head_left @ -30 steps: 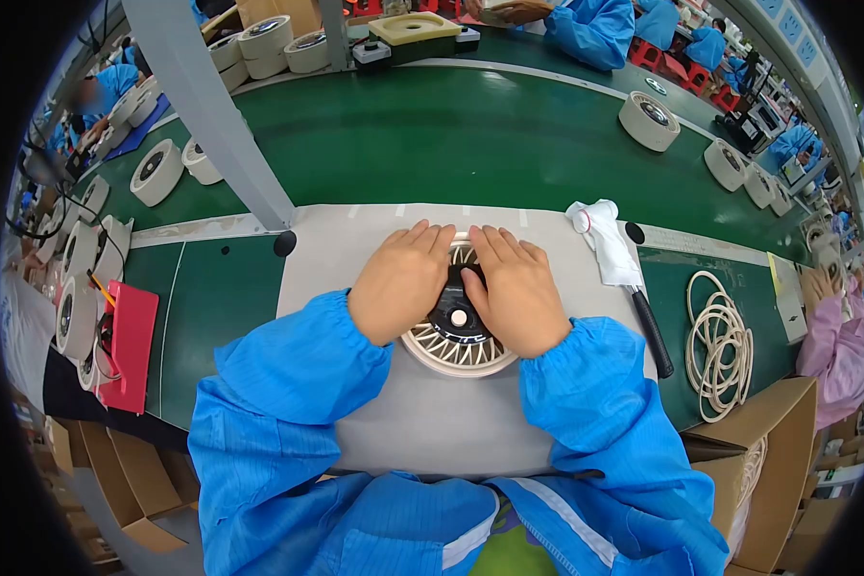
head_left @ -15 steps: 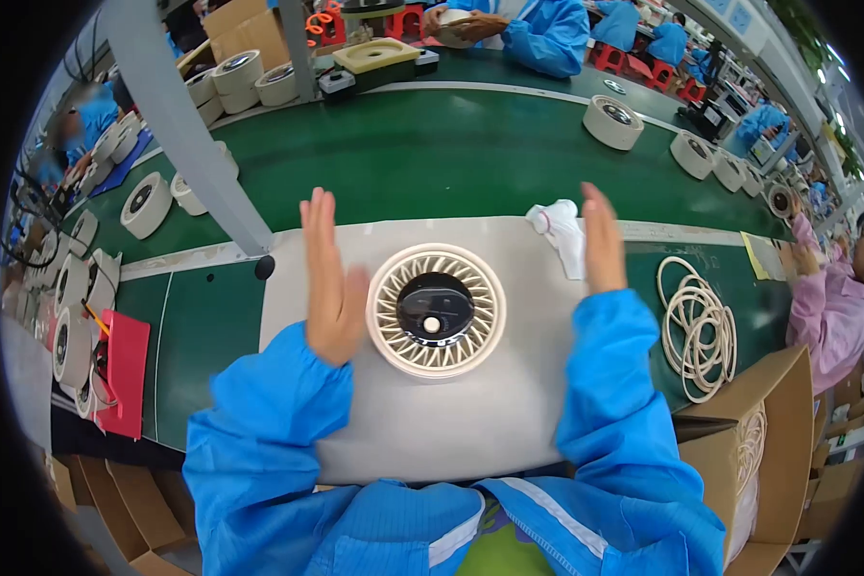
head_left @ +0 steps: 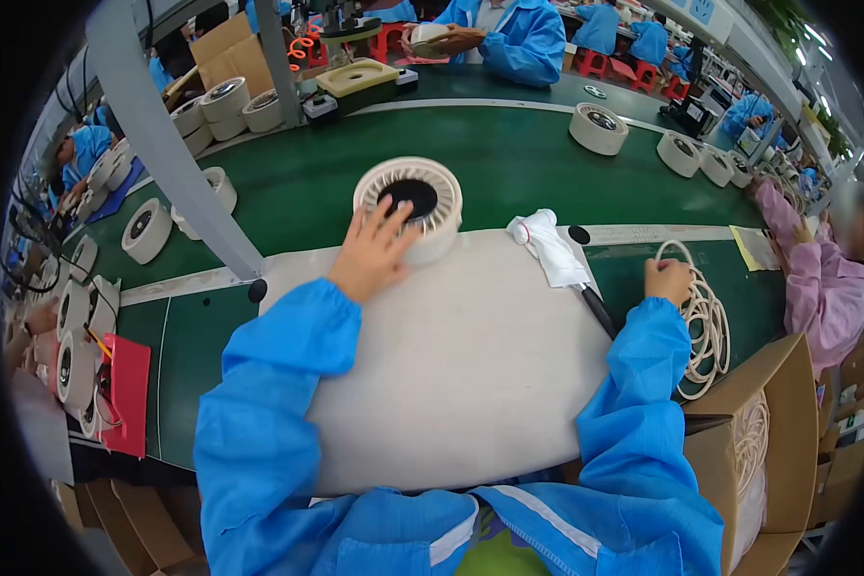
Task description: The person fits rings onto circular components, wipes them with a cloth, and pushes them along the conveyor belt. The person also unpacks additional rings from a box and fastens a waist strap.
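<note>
My left hand [head_left: 376, 252], fingers spread, rests on the near side and top of a round cream housing [head_left: 440, 237] with a ring of fins and a black centre. The housing straddles the far edge of the grey mat [head_left: 451, 384] and the green surface behind it. At the right, my right hand [head_left: 668, 281] is closed on the upper part of a bunch of cream cord-like loops [head_left: 708, 331]; its fingertips are partly hidden. Between the hands, a white cloth [head_left: 547, 245] lies on the mat near a dark handle [head_left: 597, 311].
More round housings [head_left: 598, 130] stand along the green belt [head_left: 509, 144]. A grey post [head_left: 168, 144] rises at left, near a red bin [head_left: 128, 394]. At lower right, a cardboard box [head_left: 787, 432] holds more loops. A person in pink sleeves [head_left: 816, 298] works at right.
The housing has moved away from me to the mat's far edge, with my left hand now on it. My right hand has gone from beside the cloth to the loops and closed.
</note>
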Motion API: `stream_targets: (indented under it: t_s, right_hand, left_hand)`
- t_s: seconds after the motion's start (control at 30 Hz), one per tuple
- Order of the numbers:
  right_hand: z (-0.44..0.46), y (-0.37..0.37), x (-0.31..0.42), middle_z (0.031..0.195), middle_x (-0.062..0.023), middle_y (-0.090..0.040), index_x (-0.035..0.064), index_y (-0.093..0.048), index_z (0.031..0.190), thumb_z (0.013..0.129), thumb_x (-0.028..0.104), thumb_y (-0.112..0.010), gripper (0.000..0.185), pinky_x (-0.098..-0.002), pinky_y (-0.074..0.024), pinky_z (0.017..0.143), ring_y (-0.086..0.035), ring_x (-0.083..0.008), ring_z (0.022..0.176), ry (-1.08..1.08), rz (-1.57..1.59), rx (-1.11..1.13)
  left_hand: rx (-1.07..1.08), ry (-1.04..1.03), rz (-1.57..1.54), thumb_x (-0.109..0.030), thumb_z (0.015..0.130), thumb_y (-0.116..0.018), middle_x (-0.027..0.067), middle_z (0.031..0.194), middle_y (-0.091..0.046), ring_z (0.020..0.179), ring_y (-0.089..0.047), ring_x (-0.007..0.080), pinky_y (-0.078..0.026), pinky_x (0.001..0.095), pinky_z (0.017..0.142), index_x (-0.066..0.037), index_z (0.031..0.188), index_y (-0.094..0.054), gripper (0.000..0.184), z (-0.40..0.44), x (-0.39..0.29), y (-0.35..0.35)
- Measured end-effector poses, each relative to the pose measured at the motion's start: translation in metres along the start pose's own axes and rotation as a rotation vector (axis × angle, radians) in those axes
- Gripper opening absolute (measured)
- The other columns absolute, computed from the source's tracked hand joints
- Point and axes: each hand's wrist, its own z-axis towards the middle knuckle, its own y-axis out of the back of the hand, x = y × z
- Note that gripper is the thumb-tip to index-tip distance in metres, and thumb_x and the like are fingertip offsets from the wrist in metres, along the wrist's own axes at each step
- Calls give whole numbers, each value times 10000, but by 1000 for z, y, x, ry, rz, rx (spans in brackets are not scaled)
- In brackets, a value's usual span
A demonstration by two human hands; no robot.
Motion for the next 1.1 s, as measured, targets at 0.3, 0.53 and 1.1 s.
stream_targets:
  t_s: [0.3, 0.53, 1.1]
  right_hand:
    - [11, 12, -15, 689, -123, -600, -9, -604, 808, 752, 244, -578, 260, -278, -433, 584, -572, -181, 643, -116, 943, -330]
    - [-5, 7, 1, 600, -25, -524, 0, -593, 840, 788, 231, -550, 241, -270, -395, 503, -471, -143, 518, 133, 633, -77]
    - [-93, 58, 72, 632, -34, -573, 31, -612, 806, 763, 127, -597, 107, -213, -421, 546, -518, -107, 559, 1077, 976, 646]
  left_hand:
    - [-83, 294, 104, -357, 713, -601, 92, 1337, -272, 1250, -207, 302, -180, 548, 968, -154, 1254, -352, 629, 20, 45, -8]
    - [125, 1154, 609, -453, 729, -577, 151, 1353, -220, 1256, -170, 348, -195, 526, 973, -150, 1319, -227, 749, -17, 175, -8]
    - [286, 1214, 1125, -205, 797, -489, 89, 1118, -452, 1029, -442, 356, -459, 493, 653, -118, 1024, -479, 244, -48, 277, -61]
